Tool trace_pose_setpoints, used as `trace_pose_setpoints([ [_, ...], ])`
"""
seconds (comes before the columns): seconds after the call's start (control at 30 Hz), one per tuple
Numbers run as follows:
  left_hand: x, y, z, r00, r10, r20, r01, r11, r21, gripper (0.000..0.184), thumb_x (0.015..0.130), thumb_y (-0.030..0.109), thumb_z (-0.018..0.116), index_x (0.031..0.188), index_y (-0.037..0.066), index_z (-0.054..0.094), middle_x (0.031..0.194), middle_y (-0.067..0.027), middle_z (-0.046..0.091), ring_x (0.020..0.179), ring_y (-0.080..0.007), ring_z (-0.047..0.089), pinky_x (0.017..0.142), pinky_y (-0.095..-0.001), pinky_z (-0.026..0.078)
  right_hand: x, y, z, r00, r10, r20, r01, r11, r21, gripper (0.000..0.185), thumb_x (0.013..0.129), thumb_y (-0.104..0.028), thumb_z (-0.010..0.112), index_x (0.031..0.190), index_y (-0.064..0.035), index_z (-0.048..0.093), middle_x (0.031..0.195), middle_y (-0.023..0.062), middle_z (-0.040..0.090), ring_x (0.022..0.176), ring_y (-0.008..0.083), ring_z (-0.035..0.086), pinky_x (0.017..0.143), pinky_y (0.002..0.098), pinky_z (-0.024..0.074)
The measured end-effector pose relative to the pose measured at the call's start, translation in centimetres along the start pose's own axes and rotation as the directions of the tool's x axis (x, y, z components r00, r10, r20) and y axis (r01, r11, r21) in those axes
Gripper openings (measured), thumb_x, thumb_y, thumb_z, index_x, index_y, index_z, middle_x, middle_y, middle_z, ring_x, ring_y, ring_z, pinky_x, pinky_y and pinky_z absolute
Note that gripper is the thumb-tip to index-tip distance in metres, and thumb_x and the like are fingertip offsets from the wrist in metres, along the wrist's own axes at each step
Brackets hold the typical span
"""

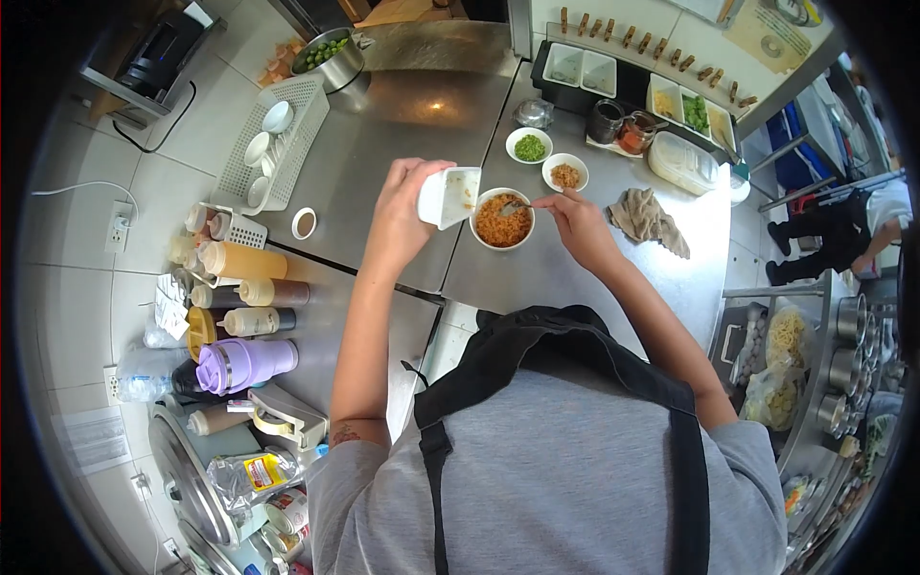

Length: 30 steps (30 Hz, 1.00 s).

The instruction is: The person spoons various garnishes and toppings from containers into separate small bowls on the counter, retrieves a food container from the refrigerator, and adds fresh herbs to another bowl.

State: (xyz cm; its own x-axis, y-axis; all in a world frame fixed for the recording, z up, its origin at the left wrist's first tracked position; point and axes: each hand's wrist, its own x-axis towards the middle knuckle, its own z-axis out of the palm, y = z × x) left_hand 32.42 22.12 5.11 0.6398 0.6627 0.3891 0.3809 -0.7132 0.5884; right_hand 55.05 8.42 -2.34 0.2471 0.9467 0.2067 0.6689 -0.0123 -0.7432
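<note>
My left hand (403, 199) is closed around a white square container (436, 199), tipped so its opening faces right, with a few bits of food inside. Just right of it, a white bowl (475, 237) stands on the steel counter, filled with reddish-orange rice-like food (500, 226). With my right hand (581, 228) I grip a metal spoon (522, 205), its head resting in that food. Behind the bowl are a small bowl of chopped greens (529, 148) and a small bowl of brown bits (565, 175). A crumpled brown cloth (648, 222) lies right of my right hand.
A black rack (632, 103) of white tubs runs along the back right, near a lidded plastic container (682, 161). Left are a white basket (297, 144) of bowls, a small sauce cup (304, 223), squeeze bottles (251, 261) and a purple tumbler (247, 366). Another person (843, 230) stands far right.
</note>
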Motion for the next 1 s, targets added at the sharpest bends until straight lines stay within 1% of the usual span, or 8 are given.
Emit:
trace_pose_setpoints([
  [0.1, -0.5, -0.6, -0.5, 0.999, 0.0, -0.037, -0.001, 1.0, -0.003, 0.06, 0.059, -0.01, 0.075, 0.113, 0.013, 0.063, 0.107, -0.0093, 0.057, 0.1, -0.0304, 0.059, 0.084, -0.0369, 0.051, 0.2, 0.5, 0.9, 0.998, -0.012, -0.065, 0.011, 1.0, -0.015, 0.023, 0.091, -0.002, 0.052, 0.107, -0.0104, 0.067, 0.089, 0.0165, 0.059, 0.08, 0.0389, 0.06, 0.071, 0.0452, 0.0484],
  [0.27, -0.9, -1.2, -0.4, 0.996, 0.0, -0.085, -0.008, 0.995, -0.095, 0.06, 0.059, -0.009, 0.076, 0.113, 0.012, 0.062, 0.108, -0.0099, 0.057, 0.101, -0.0305, 0.059, 0.084, -0.0362, 0.051, 0.7, 1.8, 3.9, 0.999, 0.048, -0.008, -0.048, 0.996, -0.072, 0.023, 0.092, -0.003, 0.053, 0.107, -0.0112, 0.067, 0.089, 0.0165, 0.059, 0.081, 0.0393, 0.061, 0.07, 0.0466, 0.048],
  [0.47, -1.5, -1.1, -0.3, 0.998, -0.064, -0.028, 0.064, 0.998, -0.022, 0.058, 0.06, -0.009, 0.075, 0.112, 0.012, 0.063, 0.109, -0.0091, 0.057, 0.1, -0.0299, 0.059, 0.084, -0.0368, 0.05, 0.5, -0.4, 1.9, 1.0, -0.007, -0.019, 0.005, 0.996, -0.086, 0.024, 0.091, -0.002, 0.051, 0.107, -0.0115, 0.067, 0.089, 0.0169, 0.059, 0.081, 0.0397, 0.06, 0.071, 0.0467, 0.0484],
  [0.53, -1.1, -0.8, 0.0, 1.0, -0.024, 0.009, 0.024, 0.999, -0.028, 0.057, 0.06, -0.01, 0.074, 0.112, 0.012, 0.063, 0.109, -0.0088, 0.057, 0.102, -0.0295, 0.058, 0.085, -0.0375, 0.05, 0.6, -1.5, 0.9, 0.999, -0.029, -0.035, 0.026, 0.994, -0.104, 0.024, 0.091, -0.002, 0.051, 0.107, -0.0115, 0.067, 0.089, 0.0171, 0.059, 0.081, 0.04, 0.06, 0.07, 0.0468, 0.0483],
  [0.73, 0.2, -0.3, 1.7, 0.997, -0.018, 0.07, 0.022, 0.998, -0.062, 0.059, 0.059, -0.01, 0.075, 0.113, 0.011, 0.063, 0.11, -0.0093, 0.057, 0.104, -0.0296, 0.057, 0.086, -0.0363, 0.05, 1.3, -2.1, 1.9, 0.995, -0.06, -0.076, 0.061, 0.998, 0.015, 0.024, 0.091, -0.002, 0.052, 0.108, -0.0102, 0.067, 0.088, 0.0173, 0.059, 0.081, 0.0398, 0.06, 0.07, 0.0451, 0.0476],
  [0.87, 0.4, -0.5, 1.4, 0.998, -0.015, 0.064, 0.015, 1.0, -0.005, 0.059, 0.059, -0.01, 0.074, 0.113, 0.011, 0.062, 0.11, -0.0096, 0.057, 0.104, -0.0297, 0.057, 0.087, -0.0365, 0.05, 0.8, -1.1, 2.2, 1.0, -0.023, -0.011, 0.023, 1.0, -0.02, 0.023, 0.091, -0.003, 0.052, 0.107, -0.0095, 0.067, 0.087, 0.0168, 0.058, 0.08, 0.0388, 0.06, 0.071, 0.0455, 0.0482],
  [0.93, 0.1, -0.9, 0.9, 0.996, -0.08, 0.035, 0.08, 0.997, 0.004, 0.062, 0.059, -0.012, 0.073, 0.114, 0.015, 0.063, 0.11, -0.0085, 0.056, 0.103, -0.0308, 0.058, 0.087, -0.0377, 0.049, 0.4, -0.5, 2.3, 1.0, -0.016, 0.026, 0.017, 0.999, -0.03, 0.022, 0.091, -0.005, 0.051, 0.107, -0.009, 0.067, 0.086, 0.0163, 0.056, 0.08, 0.0385, 0.059, 0.072, 0.0463, 0.0489],
  [1.0, 0.0, -1.5, 0.4, 0.998, -0.069, 0.012, 0.069, 0.998, 0.0, 0.063, 0.059, -0.011, 0.073, 0.115, 0.014, 0.062, 0.11, -0.0088, 0.057, 0.103, -0.0309, 0.058, 0.087, -0.0376, 0.049, 0.2, 0.2, 2.6, 1.0, -0.006, -0.029, 0.005, 1.0, -0.009, 0.023, 0.09, -0.004, 0.052, 0.107, -0.0091, 0.067, 0.087, 0.017, 0.056, 0.08, 0.0389, 0.059, 0.072, 0.0469, 0.0486],
])
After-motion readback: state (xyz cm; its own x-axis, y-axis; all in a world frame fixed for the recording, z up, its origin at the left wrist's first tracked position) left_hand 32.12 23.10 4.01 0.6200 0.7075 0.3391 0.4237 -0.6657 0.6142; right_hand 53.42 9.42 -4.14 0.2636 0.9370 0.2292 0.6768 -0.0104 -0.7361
